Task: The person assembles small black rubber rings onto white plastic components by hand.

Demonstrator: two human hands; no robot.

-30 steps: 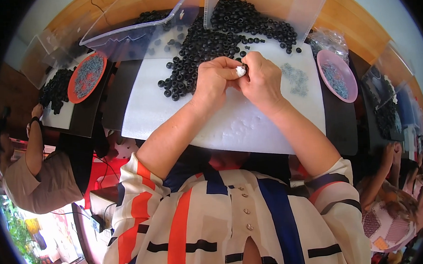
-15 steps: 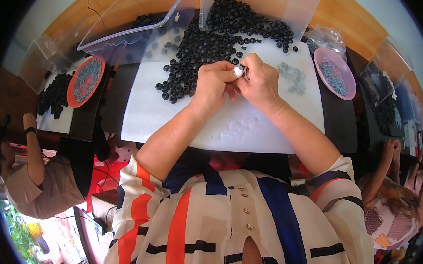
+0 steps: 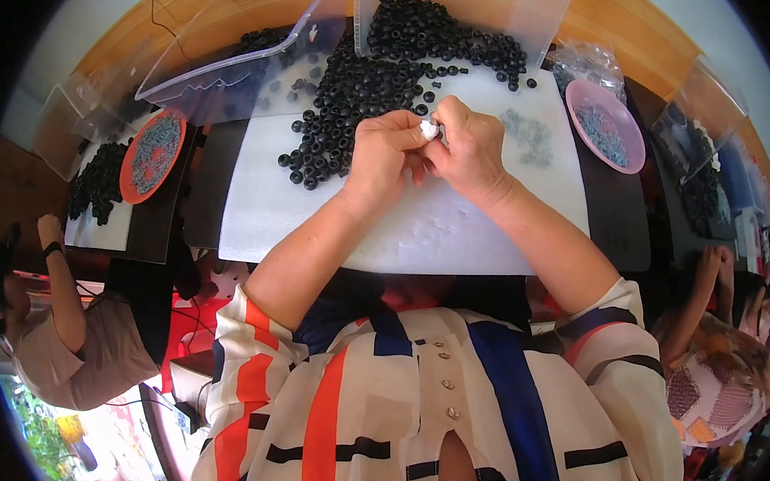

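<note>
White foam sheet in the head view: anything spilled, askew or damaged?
Possibly spilled: small translucent bluish pieces lie loose on the white foam sheet beside the right hand, outside the round pink plastic dish holding similar ones, though they may be set out deliberately. The sheet also looks dented toward its near edge.

The camera is worn on the person's head, on the left of a pair, and it faces down and forward. As I see it, it is quite near: the shirt [image 3: 368, 400] fills the lower part, the left hand [image 3: 377, 160] and right hand [image 3: 471, 149] come above the middle. Behind the worktop [image 3: 617, 217], the view reaches the wall [image 3: 633, 44], curved by the wide lens.
</note>
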